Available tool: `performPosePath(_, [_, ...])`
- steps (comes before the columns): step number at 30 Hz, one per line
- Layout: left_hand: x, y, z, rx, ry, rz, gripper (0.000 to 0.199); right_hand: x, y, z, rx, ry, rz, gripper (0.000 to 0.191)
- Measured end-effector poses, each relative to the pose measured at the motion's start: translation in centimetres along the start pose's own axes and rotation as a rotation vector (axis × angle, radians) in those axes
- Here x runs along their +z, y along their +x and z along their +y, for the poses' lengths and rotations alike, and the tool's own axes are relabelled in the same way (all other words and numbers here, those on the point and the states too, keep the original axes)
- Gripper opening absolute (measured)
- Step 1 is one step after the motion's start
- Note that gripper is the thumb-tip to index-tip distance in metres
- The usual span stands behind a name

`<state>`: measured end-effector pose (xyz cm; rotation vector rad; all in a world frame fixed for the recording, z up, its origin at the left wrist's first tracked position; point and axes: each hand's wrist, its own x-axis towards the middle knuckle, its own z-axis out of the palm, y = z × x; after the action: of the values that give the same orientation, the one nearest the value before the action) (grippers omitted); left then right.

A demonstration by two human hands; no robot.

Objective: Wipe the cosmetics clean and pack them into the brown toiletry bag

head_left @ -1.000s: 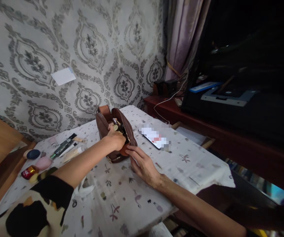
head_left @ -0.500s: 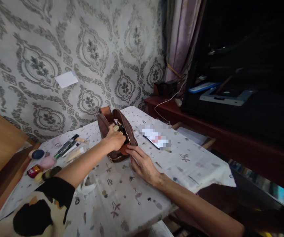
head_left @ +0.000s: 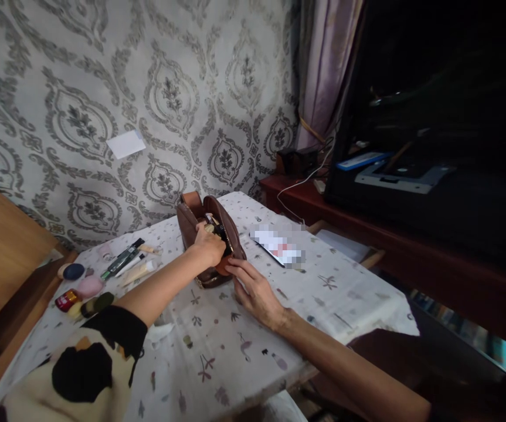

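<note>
A brown zip bag (head_left: 185,225) stands unzipped on the table, its mouth spread and several small items (head_left: 218,225) showing inside. My left hand (head_left: 209,247) reaches into the opening with curled fingers. Their tips are hidden within the bag, so what they hold, if anything, cannot be made out. At the near right corner, my right hand (head_left: 256,293) grips the bag's edge by its lighter brown end piece (head_left: 223,266). A phone (head_left: 278,245) with a lit, blurred screen lies to the right of the bag.
Cosmetic tubes (head_left: 141,272), a pink rounded item (head_left: 90,286), a red-lidded jar (head_left: 67,300) and several other small things lie at the table's left. A patterned cloth (head_left: 323,305) covers the table. A dark screen (head_left: 437,105) stands on a red-brown cabinet (head_left: 294,190).
The view has shifted slightly, so the scene sits a little further right and lower. My left hand stays inside the bag, and my right hand keeps its hold on the edge.
</note>
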<state>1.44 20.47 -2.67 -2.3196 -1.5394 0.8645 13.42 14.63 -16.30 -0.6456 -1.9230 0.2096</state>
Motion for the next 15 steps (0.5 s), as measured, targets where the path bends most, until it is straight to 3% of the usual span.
performPosePath(15, [0.52,0.18,0.12,0.017,-0.011,0.006,0.026,0.22,0.0,0.12,-0.028,-0.001,0.026,0.044])
